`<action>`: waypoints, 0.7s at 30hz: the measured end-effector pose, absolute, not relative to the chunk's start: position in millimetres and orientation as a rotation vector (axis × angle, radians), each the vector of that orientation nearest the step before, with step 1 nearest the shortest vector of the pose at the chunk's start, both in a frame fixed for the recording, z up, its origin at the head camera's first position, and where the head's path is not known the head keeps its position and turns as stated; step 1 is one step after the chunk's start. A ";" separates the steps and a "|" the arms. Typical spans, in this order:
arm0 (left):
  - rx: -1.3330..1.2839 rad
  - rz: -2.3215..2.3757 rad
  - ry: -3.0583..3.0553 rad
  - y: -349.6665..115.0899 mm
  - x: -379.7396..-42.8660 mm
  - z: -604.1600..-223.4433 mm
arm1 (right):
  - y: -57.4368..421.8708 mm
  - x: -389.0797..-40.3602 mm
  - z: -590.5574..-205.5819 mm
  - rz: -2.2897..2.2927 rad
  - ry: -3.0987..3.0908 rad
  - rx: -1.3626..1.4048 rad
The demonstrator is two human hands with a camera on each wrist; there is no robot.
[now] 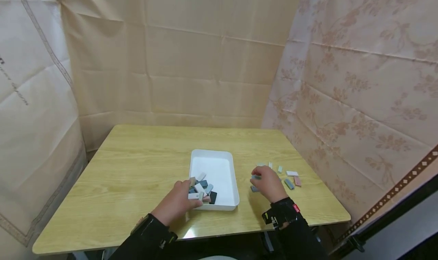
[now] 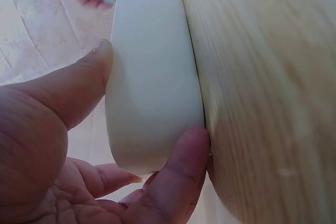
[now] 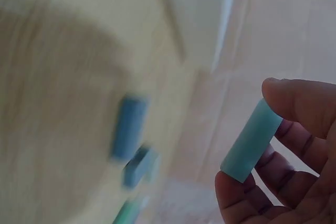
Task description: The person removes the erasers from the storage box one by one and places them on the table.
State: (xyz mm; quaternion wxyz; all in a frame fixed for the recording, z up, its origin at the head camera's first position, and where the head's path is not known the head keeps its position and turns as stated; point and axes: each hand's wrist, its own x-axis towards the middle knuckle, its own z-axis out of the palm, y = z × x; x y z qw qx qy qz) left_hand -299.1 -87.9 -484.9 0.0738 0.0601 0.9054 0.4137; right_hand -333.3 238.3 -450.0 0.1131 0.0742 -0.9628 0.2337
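My left hand [image 1: 174, 203] grips the left front corner of a white tray [image 1: 220, 168], which stands on the table. In the left wrist view, the thumb lies at the rim and the other fingers are around the outer wall [image 2: 152, 77]. Several small rectangular blocks [image 1: 202, 189] in white, blue, grey and black lie piled at the tray's near left. Right of the tray, my right hand [image 1: 272, 186] pinches a light teal block [image 3: 252, 141] by its ends between thumb and finger, held up above the table.
More blocks lie on the table's right side, among them a white block [image 1: 292, 173], a pink block [image 1: 297, 181] and a teal-green block [image 1: 289, 184]. A dark blue block [image 3: 128, 127] shows below the right hand. Cloth curtains [image 1: 205, 62] surround the wooden table [image 1: 137, 157].
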 end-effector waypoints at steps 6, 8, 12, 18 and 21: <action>0.173 1.236 2.721 -87.2 -298.9 -484.5 | 276.9 -336.5 -461.8 0.665 -2.822 0.212; 0.172 1.233 2.727 -87.8 -299.5 -484.1 | 283.9 -337.6 -465.3 0.639 -2.811 0.208; 0.183 1.215 2.733 -88.4 -302.4 -484.7 | 293.0 -341.2 -470.2 0.564 -2.827 0.203; 0.210 1.236 2.728 -88.4 -303.8 -490.3 | 300.1 -346.9 -481.4 0.523 -2.895 0.162; 0.205 1.255 2.719 -88.4 -302.9 -490.3 | 303.0 -350.6 -487.6 0.519 -2.907 0.147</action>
